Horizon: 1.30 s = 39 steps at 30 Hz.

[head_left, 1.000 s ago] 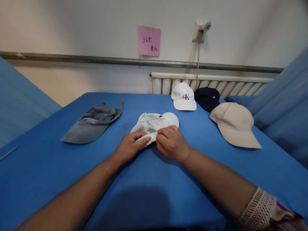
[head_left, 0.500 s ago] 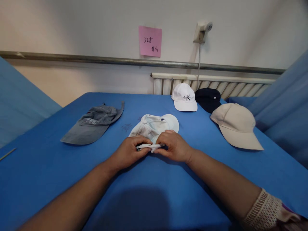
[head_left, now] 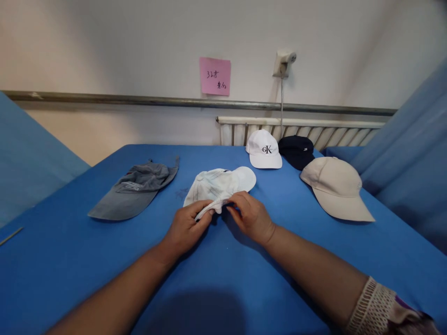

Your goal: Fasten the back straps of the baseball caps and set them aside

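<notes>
1. Two bare hands meet at the near side of a pale cap [head_left: 213, 184], which lies in the middle of the blue cloth [head_left: 223, 260] with its brim toward the far right.
2. The left hand [head_left: 186, 227] pinches the cap's near edge band between thumb and fingers.
3. The right hand [head_left: 253, 217] is curled at the other end of that band, its index fingertip at the fabric and its thumb lower down; whether it grips the band, I cannot tell.
4. Half a second ago the band ran nearly level between both hands, pinched on each side; now it slants up toward the right hand, with a small flap hanging between them.
5. The small dark emblem on the crown, plain to see before, now shows only as a sliver at the crown's far edge.
6. The view has shifted, so the pink note [head_left: 215, 77], the metal rail [head_left: 139, 98] and the wall socket [head_left: 282, 64] sit lower in it than before.
7. Four other caps rest as they did: a grey cap [head_left: 129, 195] on the left, and on the right a white cap [head_left: 263, 149] with dark letters, a navy cap [head_left: 296, 151] just beside it, and a beige cap [head_left: 335, 181] nearer the person.
8. Behind the far right edge stands a ribbed radiator [head_left: 239, 134].
</notes>
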Each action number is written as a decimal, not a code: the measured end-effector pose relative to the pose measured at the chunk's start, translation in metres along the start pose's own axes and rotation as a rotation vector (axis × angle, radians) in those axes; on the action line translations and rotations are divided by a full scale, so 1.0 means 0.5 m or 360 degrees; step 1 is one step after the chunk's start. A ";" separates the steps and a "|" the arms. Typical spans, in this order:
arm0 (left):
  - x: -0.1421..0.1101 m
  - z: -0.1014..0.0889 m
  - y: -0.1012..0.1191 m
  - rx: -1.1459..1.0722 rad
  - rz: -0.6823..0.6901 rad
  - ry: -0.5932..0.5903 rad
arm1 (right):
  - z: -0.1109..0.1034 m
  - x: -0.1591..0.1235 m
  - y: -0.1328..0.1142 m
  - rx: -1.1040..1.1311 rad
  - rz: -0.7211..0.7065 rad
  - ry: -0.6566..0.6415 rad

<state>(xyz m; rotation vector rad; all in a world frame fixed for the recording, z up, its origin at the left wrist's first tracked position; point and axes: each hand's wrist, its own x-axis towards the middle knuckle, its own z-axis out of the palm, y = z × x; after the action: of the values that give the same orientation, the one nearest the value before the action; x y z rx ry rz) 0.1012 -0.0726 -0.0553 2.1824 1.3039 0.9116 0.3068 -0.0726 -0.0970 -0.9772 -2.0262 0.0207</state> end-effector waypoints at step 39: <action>-0.024 -0.004 -0.002 0.0279 0.0459 0.0157 | -0.052 -0.023 0.089 -0.0795 -0.0003 -0.0452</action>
<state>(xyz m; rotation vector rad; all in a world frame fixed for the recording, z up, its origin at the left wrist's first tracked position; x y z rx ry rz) 0.0950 -0.0825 -0.0583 2.5385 1.1697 1.0593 0.3569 -0.0574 -0.1044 -1.3397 -2.3496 -0.3846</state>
